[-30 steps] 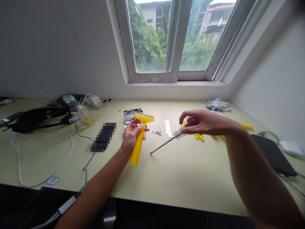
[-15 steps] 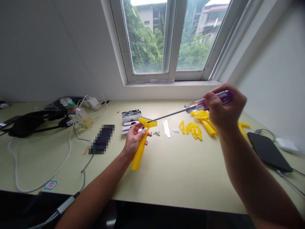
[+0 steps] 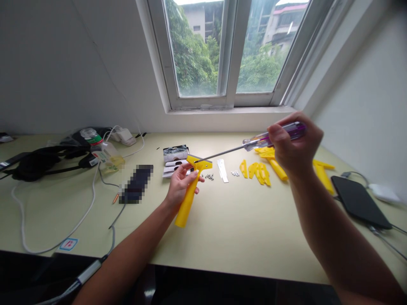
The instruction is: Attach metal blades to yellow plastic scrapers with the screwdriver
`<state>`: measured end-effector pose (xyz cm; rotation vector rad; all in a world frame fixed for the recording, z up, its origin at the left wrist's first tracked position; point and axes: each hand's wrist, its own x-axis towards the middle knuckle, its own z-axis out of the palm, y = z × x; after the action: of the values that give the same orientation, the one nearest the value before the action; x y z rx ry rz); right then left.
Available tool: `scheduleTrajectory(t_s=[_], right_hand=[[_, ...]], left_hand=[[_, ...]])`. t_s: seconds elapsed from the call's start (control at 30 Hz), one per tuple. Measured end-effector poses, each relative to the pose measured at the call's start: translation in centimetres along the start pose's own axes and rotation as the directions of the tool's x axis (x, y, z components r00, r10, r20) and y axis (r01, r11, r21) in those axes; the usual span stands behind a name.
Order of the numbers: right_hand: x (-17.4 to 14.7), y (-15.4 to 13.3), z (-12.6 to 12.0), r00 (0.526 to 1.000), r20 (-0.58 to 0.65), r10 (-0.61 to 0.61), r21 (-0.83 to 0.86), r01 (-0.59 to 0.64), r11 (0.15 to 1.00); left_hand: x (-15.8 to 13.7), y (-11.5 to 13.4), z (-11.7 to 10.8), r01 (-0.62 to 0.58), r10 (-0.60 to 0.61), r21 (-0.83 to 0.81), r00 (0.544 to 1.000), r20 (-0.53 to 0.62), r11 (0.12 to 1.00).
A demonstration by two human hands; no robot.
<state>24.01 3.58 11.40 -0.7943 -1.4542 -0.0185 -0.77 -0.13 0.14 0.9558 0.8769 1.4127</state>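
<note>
My left hand (image 3: 182, 183) is closed around the neck of a yellow scraper (image 3: 186, 205), its wide head up and its handle slanting down toward me. My right hand (image 3: 297, 142) grips a screwdriver (image 3: 254, 143) by its clear and purple handle. The metal shaft runs left, and its tip meets the scraper head near the left screw; whether it sits in the screw I cannot tell. Just right of the scraper lie small screws (image 3: 209, 177), flat white strips (image 3: 223, 170) and small nuts (image 3: 235, 173). Flat yellow plates (image 3: 259, 173) are farther right.
More yellow scraper parts (image 3: 276, 166) lie behind my right hand, another (image 3: 324, 173) beyond my wrist. A black phone (image 3: 361, 201) rests at right. Small boxes (image 3: 175, 154) stand behind my left hand. A bottle (image 3: 106, 152), headset (image 3: 47, 163) and cables (image 3: 92, 207) occupy the left.
My right hand and the screwdriver have shifted slightly left, the tip moving from near the middle of the scraper head toward its left screw. The left hand keeps its hold.
</note>
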Motion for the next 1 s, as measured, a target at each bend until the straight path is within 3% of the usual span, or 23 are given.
scheduleTrajectory(t_s=[0.27,0.4,0.47,0.57,0.6,0.73,0.87,0.93,1.0], right_hand=[[-0.4,-0.7,0.3,0.998,-0.032,0.057,-0.141,-0.061,0.988],[-0.5,-2.0,0.5,0.996,0.070,-0.055,-0.063,0.060,0.996],[-0.5,-2.5,0.1,0.955,0.255,-0.151,0.012,0.154,0.988],[-0.4,-3.0,-1.0,0.801,0.567,-0.194,0.065,0.191,0.979],[-0.4,-3.2,-1.3,0.778,0.606,-0.164,0.031,0.182,0.983],[-0.3,-3.3,-2.1,0.863,0.505,-0.023,-0.203,0.145,0.968],[0.0,-2.8,-2.2,0.837,0.545,-0.042,-0.098,0.114,0.989],[0.1,-2.4,-2.1,0.855,0.518,-0.015,-0.113,0.086,0.990],[0.1,-1.9,-2.1,0.834,0.552,-0.010,-0.129,0.097,0.987]], left_hand=[[0.0,0.1,0.1,-0.012,0.012,0.013,1.000,-0.026,1.000],[0.3,-0.1,-0.1,-0.020,0.024,0.050,0.997,-0.071,0.999],[0.5,-0.2,-0.4,-0.019,0.025,0.059,0.995,-0.098,0.998],[0.9,-0.2,-0.8,-0.030,0.041,0.074,0.989,-0.144,0.997],[0.9,-0.1,-0.8,-0.041,0.053,0.082,0.987,-0.152,0.996],[0.8,0.0,-0.8,-0.085,0.099,0.109,0.986,-0.133,0.990],[0.6,-0.2,-0.5,-0.094,0.109,0.126,0.987,-0.120,0.988],[0.6,-0.3,-0.5,-0.096,0.109,0.122,0.988,-0.109,0.988],[0.6,-0.4,-0.5,-0.094,0.108,0.120,0.988,-0.113,0.988]])
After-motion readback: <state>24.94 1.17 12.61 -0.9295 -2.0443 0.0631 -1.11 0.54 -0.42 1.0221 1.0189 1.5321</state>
